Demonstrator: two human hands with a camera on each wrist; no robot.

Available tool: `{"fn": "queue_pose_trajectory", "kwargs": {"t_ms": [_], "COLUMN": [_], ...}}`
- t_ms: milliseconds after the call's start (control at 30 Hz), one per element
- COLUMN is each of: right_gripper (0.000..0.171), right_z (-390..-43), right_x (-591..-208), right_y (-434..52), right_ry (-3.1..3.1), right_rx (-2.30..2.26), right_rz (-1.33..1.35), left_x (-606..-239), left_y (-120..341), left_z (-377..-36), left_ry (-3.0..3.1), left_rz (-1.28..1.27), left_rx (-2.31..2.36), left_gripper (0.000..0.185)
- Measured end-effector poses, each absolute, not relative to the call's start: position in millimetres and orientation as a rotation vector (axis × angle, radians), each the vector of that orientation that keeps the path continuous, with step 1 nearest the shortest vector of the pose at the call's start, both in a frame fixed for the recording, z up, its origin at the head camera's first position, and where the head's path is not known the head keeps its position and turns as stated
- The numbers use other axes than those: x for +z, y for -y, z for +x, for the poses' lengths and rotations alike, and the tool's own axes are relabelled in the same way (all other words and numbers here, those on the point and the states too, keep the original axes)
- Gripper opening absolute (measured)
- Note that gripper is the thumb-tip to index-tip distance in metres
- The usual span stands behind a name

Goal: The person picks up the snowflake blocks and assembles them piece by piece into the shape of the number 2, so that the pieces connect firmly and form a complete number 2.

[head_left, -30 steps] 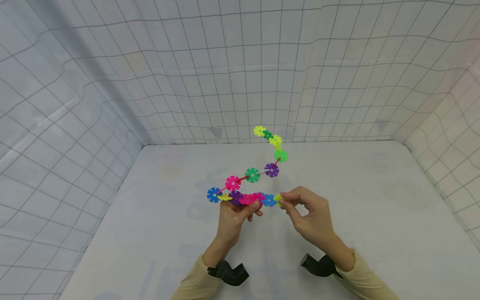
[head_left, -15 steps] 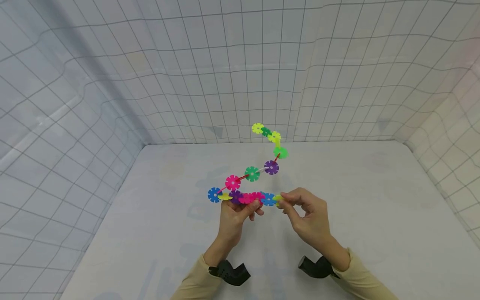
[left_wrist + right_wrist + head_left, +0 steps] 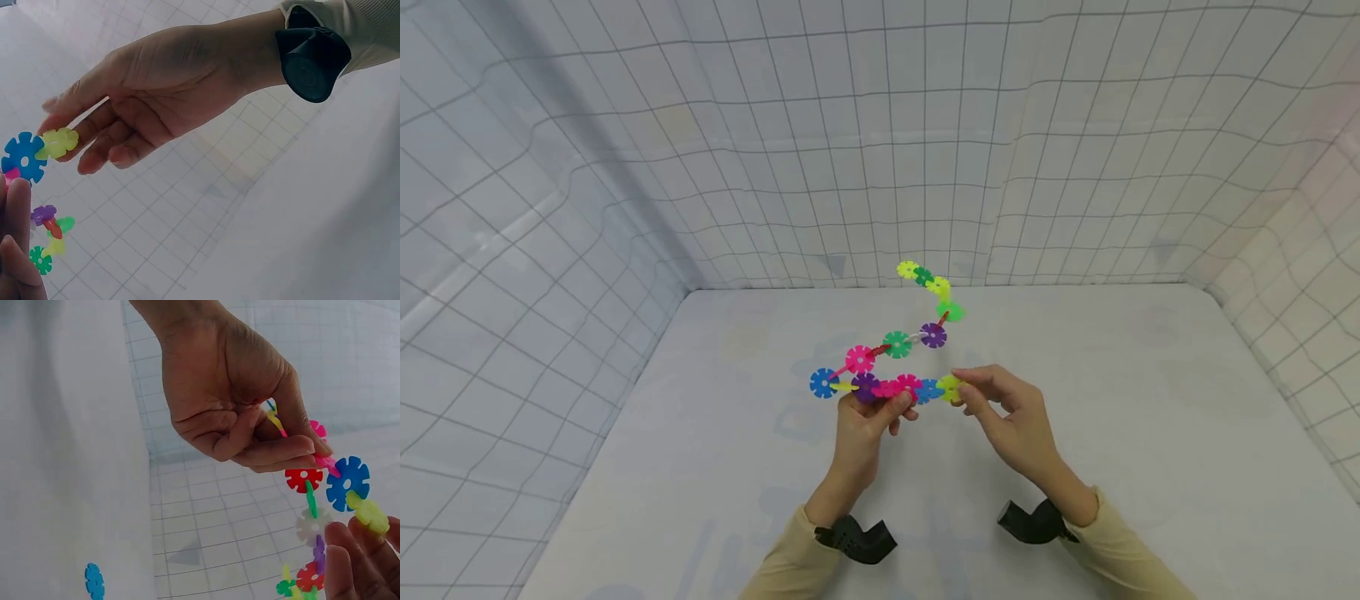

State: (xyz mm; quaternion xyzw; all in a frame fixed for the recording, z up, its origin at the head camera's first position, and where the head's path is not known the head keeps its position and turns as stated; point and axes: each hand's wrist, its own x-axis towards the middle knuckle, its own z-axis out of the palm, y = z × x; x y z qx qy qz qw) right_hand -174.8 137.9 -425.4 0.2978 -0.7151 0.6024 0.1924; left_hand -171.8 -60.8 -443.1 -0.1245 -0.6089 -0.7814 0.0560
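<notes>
A zigzag chain of notched plastic interlocking discs [image 3: 897, 344] is held up in the head view, in blue, pink, purple, green and yellow. My left hand [image 3: 859, 433] grips it from below, its thumb on a pink disc [image 3: 908, 387]. At the chain's right end, my right hand [image 3: 1011, 417] pinches a yellow disc [image 3: 59, 143] between thumb and fingers. That yellow disc meets a blue disc [image 3: 348, 484], their notches overlapping in both wrist views. The chain's other end, with a yellow disc [image 3: 907, 269], hangs out toward the back wall.
A loose blue disc [image 3: 94, 581] shows at the lower left of the right wrist view. Under the hands lies a white tabletop [image 3: 1150, 400]. White gridded walls [image 3: 925, 167] enclose its back and sides. Each wrist wears a black curved device [image 3: 859, 540].
Both hands and the chain have shifted slightly up and left. The yellow disc in my right hand has turned, showing more of its face. The chain's far end has swung left.
</notes>
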Motion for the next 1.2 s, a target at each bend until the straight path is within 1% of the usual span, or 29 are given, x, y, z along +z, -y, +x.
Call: {"fn": "queue_pose_trajectory", "kwargs": {"t_ms": [200,267,333,367,433,567,733,1000,1100,1200], "right_gripper": [0.019,0.012,0.005,0.006,0.015,0.028,0.041,0.05,0.044,0.032], "right_z": [-189.3,-197.9,-207.7,-212.5,-221.7,-235.1,-242.6,-245.2,-243.5,-239.1], "right_x": [-448.9,-461.0,-473.4,-478.8,-488.9,-499.1,-501.1,-501.2,-501.5,-500.8], "right_y": [-126.4,-120.5,-115.5,-113.2,-109.1,-101.7,-95.6,-97.3,-100.7,-105.1], "right_ry": [2.176,2.307,2.468,2.554,2.704,2.883,2.937,3.002,2.995,2.943], "right_rx": [1.721,1.652,1.543,1.476,1.364,1.165,1.045,0.967,1.022,1.107], "right_rz": [0.698,0.647,0.591,0.558,0.502,0.453,0.423,0.418,0.432,0.468], "left_x": [-444.3,-444.3,-444.4,-444.4,-444.2,-443.3,-440.9,-435.7,-434.9,-434.7], "left_y": [65.8,66.6,67.2,67.3,67.5,68.1,68.7,68.8,69.4,70.0], "left_z": [-176.1,-176.9,-177.2,-177.1,-176.8,-176.0,-175.8,-173.9,-173.9,-174.5], "left_ry": [1.818,1.799,1.783,1.778,1.768,1.757,1.758,1.776,1.777,1.773], "left_rz": [-0.305,-0.304,-0.302,-0.299,-0.285,-0.239,-0.17,-0.12,-0.111,-0.101], "left_rx": [-2.352,-2.352,-2.359,-2.363,-2.378,-2.405,-2.421,-2.418,-2.417,-2.412], "left_gripper": [0.021,0.02,0.015,0.012,0.009,0.016,0.012,0.006,0.007,0.007]}}
